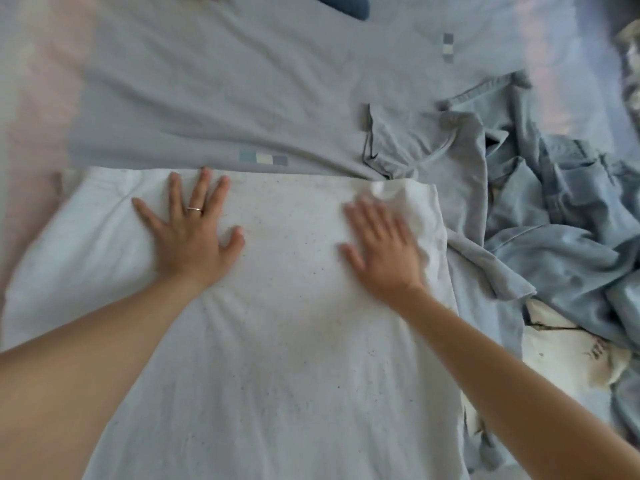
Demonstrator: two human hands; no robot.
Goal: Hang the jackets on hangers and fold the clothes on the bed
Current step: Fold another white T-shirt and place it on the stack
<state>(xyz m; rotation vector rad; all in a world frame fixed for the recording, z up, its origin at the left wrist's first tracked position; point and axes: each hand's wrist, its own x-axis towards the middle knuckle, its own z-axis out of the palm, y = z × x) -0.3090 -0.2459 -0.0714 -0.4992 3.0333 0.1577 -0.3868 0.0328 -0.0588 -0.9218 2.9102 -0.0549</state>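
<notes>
Smoothing the white garment (277, 323), spread flat on the bed (207, 81) directly in front, running from the near edge up to a straight top edge. Pressing down on its upper part with the left hand (188, 233): fingers straight and splayed, gripping nothing, a ring on one finger, fingertips just short of the top edge. Pressing likewise with the right hand (381, 251), flat and unclenched, holding nothing, motion-blurred, right beside a bunched ridge of white cloth at the upper right corner. Judging by that ridge, best to sweep outward from the middle toward the right edge, flattening the bunch before making any fold, to avoid locking in a crease. Best also to square up the side edges first, going lightly and evenly so as not to drag the thin cloth along under the palms. Mind the right border: touching a crumpled grey shirt (433, 154), with a heap of blue denim (561, 230) just beyond and a white printed piece (571, 355) nearer, below that heap.
</notes>
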